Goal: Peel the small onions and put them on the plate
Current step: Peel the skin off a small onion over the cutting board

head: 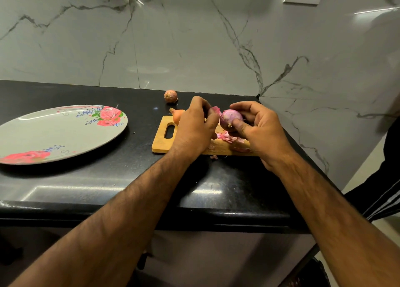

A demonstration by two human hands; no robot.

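Onion (pixel 230 117) — clamped in grip of right hand (pixel 259 130) above board (pixel 160 143), likely so peelings (pixel 227 137) land there; left hand (pixel 194 128) grip pinched together on skin strip (pixel 216 110). Plate (pixel 54 132) well apart.

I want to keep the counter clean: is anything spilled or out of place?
One scrap of onion skin lies on the black counter, just off the front edge of the cutting board. The other peels are on the board.

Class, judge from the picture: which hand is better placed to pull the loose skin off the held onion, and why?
Left, probably. The left hand pinches the skin flap, while the right hand grips the onion and steadies it.
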